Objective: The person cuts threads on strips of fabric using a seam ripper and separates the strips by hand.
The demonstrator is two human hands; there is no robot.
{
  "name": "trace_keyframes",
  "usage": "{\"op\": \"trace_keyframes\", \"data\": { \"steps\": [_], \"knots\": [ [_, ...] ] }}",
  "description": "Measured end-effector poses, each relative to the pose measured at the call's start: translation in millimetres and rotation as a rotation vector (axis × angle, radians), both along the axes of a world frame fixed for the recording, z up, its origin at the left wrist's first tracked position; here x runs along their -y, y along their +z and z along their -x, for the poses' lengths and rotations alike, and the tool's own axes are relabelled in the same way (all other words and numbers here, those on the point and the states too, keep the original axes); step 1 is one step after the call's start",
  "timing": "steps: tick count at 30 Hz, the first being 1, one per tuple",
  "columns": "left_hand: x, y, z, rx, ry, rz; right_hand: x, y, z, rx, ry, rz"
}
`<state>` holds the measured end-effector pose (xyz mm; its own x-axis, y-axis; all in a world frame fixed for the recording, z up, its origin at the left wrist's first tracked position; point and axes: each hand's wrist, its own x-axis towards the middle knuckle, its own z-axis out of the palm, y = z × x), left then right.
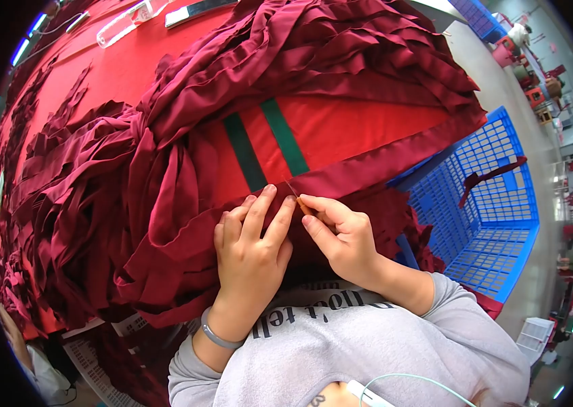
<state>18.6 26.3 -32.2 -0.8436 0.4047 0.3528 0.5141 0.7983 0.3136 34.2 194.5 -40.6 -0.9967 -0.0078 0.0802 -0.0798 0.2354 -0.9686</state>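
Note:
A long dark red satin strip [381, 159] runs across the red-covered table [361, 119] in front of me. My left hand [251, 251] lies on its lower edge, fingers stretched out and slightly spread. Beside those fingertips, my right hand [346, 239] pinches a small tool with an orange-brown handle [302, 205] and a thin, needle-like tip. That tip points at the strip close to my left index finger; whether it pierces the cloth I cannot tell. Two dark green bands [285, 138] cross the red surface just beyond my hands.
Heaped dark red strips [300, 54] surround the work area at the back and left. A blue plastic basket [493, 237] stands at the right, one strip hanging over its wall. A clear plastic bottle [122, 26] lies at the back left. Another person's arm [14, 336] shows at lower left.

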Motion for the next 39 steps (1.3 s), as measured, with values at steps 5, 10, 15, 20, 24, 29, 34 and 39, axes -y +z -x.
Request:
{"op": "trace_keyframes", "data": {
  "steps": [5,10,15,20,24,29,34,39],
  "knots": [
    [-0.3,-1.0,0.7,-0.004,0.005,-0.007,3.8,-12.0,-2.2,-0.023,-0.042,0.142],
    [0.0,-1.4,0.9,-0.007,0.01,-0.022,4.4,-22.8,-3.2,-0.049,-0.039,0.251],
    [1.4,-3.3,1.2,-0.003,0.005,-0.038,3.4,-23.7,-3.7,-0.02,-0.025,0.322],
    [1.9,-3.9,1.7,-0.013,0.008,-0.046,3.8,-24.5,-3.0,-0.032,-0.017,0.358],
    [2.0,-4.3,1.5,-0.006,0.014,-0.059,2.1,-26.4,-2.9,-0.039,-0.003,0.355],
    [2.7,-7.7,1.2,-0.012,0.021,-0.064,-6.0,-20.8,1.2,-0.3,-0.09,0.067],
    [1.3,-9.0,0.1,-0.039,0.019,-0.062,-44.5,53.5,25.2,-0.557,-0.143,0.177],
    [3.1,-11.8,-0.7,-0.032,0.01,-0.082,-26.3,60.2,45.1,-0.356,0.006,-0.308]
  ]
}}
